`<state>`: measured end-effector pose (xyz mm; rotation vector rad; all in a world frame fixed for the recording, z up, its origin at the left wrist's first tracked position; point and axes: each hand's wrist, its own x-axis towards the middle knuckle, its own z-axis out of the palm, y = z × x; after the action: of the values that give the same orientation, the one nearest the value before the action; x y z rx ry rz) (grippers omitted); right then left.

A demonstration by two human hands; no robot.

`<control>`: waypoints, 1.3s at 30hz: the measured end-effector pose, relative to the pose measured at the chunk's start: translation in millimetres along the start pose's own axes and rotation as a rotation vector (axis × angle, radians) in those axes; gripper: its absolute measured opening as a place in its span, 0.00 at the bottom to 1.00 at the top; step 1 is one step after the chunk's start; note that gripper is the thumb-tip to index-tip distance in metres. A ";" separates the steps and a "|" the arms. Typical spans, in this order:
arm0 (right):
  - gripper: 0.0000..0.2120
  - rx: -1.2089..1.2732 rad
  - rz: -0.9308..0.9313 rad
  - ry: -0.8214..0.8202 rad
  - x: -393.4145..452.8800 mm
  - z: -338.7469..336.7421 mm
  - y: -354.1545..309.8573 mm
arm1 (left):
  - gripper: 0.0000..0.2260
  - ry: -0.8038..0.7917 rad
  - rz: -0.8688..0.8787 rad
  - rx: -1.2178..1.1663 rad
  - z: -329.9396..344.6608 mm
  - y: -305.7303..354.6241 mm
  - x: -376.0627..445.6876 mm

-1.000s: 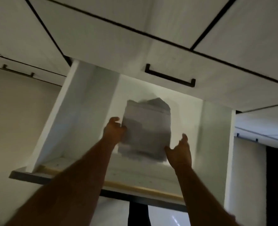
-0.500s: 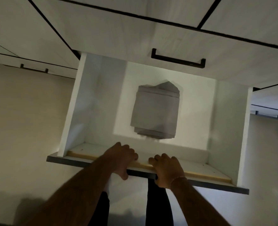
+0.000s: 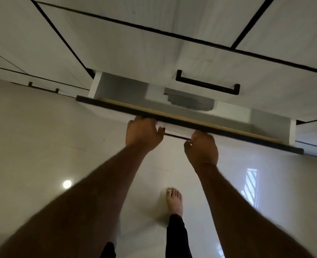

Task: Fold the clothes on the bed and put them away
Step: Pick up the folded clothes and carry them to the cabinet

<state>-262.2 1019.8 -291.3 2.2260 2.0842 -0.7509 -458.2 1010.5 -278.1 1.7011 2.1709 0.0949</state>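
A folded grey garment (image 3: 189, 103) lies inside a white drawer (image 3: 237, 132) that stands only a little way out of the cabinet; the drawer above hides most of the cloth. My left hand (image 3: 144, 134) grips the dark top edge of the drawer front, fingers curled over it. Just to its right, my right hand (image 3: 202, 148) holds the same front with curled fingers, close to a thin black handle bar (image 3: 176, 136) that shows between the two hands.
Above the open drawer sits a shut white drawer with a black handle (image 3: 208, 86). More white cabinet fronts (image 3: 42, 43) stretch left and right. Below is a glossy pale tiled floor (image 3: 42, 155), with my bare foot (image 3: 174, 200) close under the drawer.
Both hands let go of the grey garment inside the drawer, then took hold of the drawer front. The drawer has since slid most of the way in.
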 end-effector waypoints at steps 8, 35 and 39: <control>0.31 -0.140 -0.183 0.041 82.0 72.6 21.8 | 0.35 -0.255 0.279 0.123 86.6 -11.0 67.4; 0.39 -0.093 0.070 -0.395 32.9 238.9 73.4 | 0.34 -0.665 0.345 0.080 248.9 -59.6 20.2; 0.38 0.252 0.242 -0.353 -64.6 238.2 57.7 | 0.33 -0.705 0.236 0.035 224.7 -76.8 -65.8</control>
<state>-288.7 876.4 -498.5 2.1986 1.6030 -1.3286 -441.1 887.9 -491.1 1.6666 1.4606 -0.4200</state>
